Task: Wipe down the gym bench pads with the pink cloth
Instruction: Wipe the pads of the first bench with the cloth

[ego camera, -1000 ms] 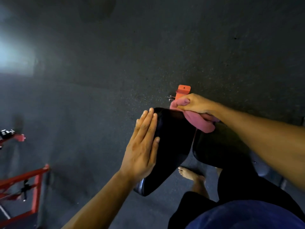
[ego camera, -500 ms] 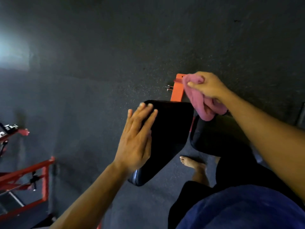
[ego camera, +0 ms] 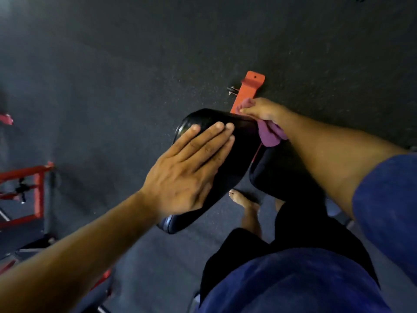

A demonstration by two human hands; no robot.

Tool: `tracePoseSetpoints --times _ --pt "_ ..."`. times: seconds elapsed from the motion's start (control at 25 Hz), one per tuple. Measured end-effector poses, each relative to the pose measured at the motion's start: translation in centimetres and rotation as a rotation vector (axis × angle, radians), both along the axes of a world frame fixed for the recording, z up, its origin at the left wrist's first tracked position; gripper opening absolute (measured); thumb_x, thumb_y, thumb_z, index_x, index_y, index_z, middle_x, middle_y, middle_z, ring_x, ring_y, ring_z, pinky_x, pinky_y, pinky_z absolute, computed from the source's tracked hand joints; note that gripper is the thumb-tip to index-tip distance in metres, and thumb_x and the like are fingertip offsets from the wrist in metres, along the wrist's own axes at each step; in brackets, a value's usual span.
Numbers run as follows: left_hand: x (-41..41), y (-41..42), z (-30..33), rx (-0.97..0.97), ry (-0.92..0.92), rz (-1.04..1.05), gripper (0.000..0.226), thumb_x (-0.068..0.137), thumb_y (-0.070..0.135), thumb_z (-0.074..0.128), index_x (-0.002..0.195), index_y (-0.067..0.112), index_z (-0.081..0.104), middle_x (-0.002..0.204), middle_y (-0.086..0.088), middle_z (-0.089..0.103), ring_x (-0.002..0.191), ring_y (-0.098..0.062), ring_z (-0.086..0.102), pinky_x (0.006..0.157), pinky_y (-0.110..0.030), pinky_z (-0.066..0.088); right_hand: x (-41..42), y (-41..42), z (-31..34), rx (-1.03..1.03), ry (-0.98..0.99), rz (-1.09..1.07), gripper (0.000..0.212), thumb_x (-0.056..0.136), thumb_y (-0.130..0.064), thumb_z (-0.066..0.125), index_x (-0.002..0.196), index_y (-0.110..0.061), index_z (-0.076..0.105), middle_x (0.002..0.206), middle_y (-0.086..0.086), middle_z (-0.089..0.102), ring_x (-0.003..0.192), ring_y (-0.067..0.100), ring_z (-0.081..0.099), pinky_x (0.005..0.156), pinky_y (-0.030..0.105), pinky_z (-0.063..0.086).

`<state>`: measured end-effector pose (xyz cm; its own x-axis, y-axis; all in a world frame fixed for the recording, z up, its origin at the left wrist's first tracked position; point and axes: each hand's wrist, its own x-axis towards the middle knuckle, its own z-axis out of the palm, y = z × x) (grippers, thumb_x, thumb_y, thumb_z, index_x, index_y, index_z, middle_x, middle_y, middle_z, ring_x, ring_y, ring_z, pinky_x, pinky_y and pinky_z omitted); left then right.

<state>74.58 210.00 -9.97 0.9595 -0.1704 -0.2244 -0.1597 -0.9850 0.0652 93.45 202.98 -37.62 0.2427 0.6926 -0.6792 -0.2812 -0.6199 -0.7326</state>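
Sliding further up over the black bench pad (ego camera: 239,141) now, left hand (ego camera: 191,172) lying flat with fingers straight. Bunching the pink cloth (ego camera: 268,134) in the right hand (ego camera: 261,110), dropping back to the pad's far right edge, beside the orange bracket (ego camera: 249,86).

You have one view only, worn on your head; it looks steeply down and forward, close over your arms and the bench pad (ego camera: 228,141); dark floor (ego camera: 112,86) fills the rest.
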Motion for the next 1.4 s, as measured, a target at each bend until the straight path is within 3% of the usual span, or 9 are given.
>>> tracePoseSetpoints --times 0.2,0.32,0.4,0.52,0.76,0.88,1.0,1.2,1.4 --pt "0.0 -0.1 -0.3 -0.021 -0.048 0.148 0.058 0.100 0.016 0.048 0.154 -0.004 0.041 0.164 -0.020 0.035 0.155 -0.032 0.032 0.126 -0.050 0.029 0.9 0.3 -4.9 -0.347 -0.099 0.283 0.040 0.107 -0.024 0.050 0.134 0.005 0.054 0.141 0.023 0.053 0.134 0.034 0.049 0.078 0.024 0.041" --pt "0.1 0.0 -0.2 -0.081 -0.039 0.212 0.056 0.103 0.015 0.047 0.154 -0.006 0.040 0.164 -0.022 0.033 0.155 -0.035 0.030 0.127 -0.052 0.027 0.9 0.0 -4.8 -0.273 -0.047 0.160 0.029 0.104 -0.004 0.051 0.128 0.012 0.056 0.110 0.013 0.068 0.118 0.021 0.064 0.051 0.007 0.037" --pt "0.0 0.1 -0.1 -0.091 -0.044 0.228 0.055 0.103 0.015 0.046 0.154 -0.007 0.039 0.164 -0.023 0.032 0.156 -0.036 0.029 0.126 -0.052 0.027 1.2 -0.1 -3.3 -0.180 -0.013 0.090 0.028 0.099 0.002 0.057 0.125 0.010 0.063 0.096 0.003 0.072 0.094 0.011 0.066 0.061 0.005 0.041" --pt "0.1 0.1 -0.1 -0.137 -0.042 0.277 0.056 0.103 0.015 0.047 0.153 -0.008 0.038 0.164 -0.024 0.033 0.156 -0.037 0.028 0.126 -0.055 0.027 1.0 0.0 -3.1 -0.090 -0.118 0.112 0.018 0.094 -0.007 0.066 0.109 -0.008 0.075 0.108 0.003 0.075 0.104 0.017 0.066 0.086 0.022 0.049" --pt "-0.1 0.4 -0.3 -0.173 -0.058 0.295 0.058 0.102 0.016 0.047 0.153 -0.010 0.036 0.164 -0.025 0.031 0.157 -0.036 0.027 0.127 -0.053 0.023 -0.1 -0.6 -7.8 -0.295 -0.174 0.181 0.018 0.102 0.001 0.048 0.103 0.005 0.065 0.112 0.027 0.063 0.116 0.032 0.058 0.065 0.018 0.041" --pt "0.3 0.4 -0.4 -0.191 -0.056 0.296 0.057 0.102 0.015 0.048 0.152 -0.009 0.038 0.163 -0.024 0.033 0.156 -0.036 0.028 0.127 -0.054 0.025 0.7 -1.3 -7.9 -0.223 -0.247 0.229 0.019 0.100 0.004 0.050 0.087 -0.003 0.061 0.089 0.006 0.060 0.100 0.018 0.053 0.063 0.007 0.044" --pt "0.3 0.3 -0.4 -0.208 -0.054 0.301 0.057 0.102 0.017 0.049 0.152 -0.009 0.039 0.163 -0.024 0.034 0.156 -0.036 0.028 0.127 -0.054 0.025 1.1 -1.2 -2.1 -0.032 -0.108 0.062 0.018 0.097 0.001 0.057 0.094 -0.008 0.073 0.100 0.004 0.073 0.092 0.010 0.062 0.091 0.024 0.051" --pt "0.2 0.3 -0.3 -0.188 -0.087 0.278 0.060 0.103 0.025 0.050 0.152 -0.008 0.040 0.163 -0.024 0.035 0.156 -0.036 0.029 0.126 -0.054 0.026 0.4 -2.8 7.4 0.221 -0.097 0.004 0.022 0.094 -0.002 0.059 0.101 -0.014 0.076 0.106 -0.010 0.076 0.104 0.001 0.068 0.096 0.014 0.047" --pt "0.3 0.3 -0.4 -0.184 -0.084 0.276 0.061 0.104 0.029 0.049 0.153 -0.007 0.040 0.163 -0.023 0.035 0.156 -0.035 0.030 0.126 -0.053 0.027 -0.5 -2.2 2.6 0.081 -0.234 0.022 0.019 0.092 -0.012 0.059 0.103 -0.020 0.073 0.107 -0.009 0.074 0.102 0.011 0.068 0.094 0.026 0.051"
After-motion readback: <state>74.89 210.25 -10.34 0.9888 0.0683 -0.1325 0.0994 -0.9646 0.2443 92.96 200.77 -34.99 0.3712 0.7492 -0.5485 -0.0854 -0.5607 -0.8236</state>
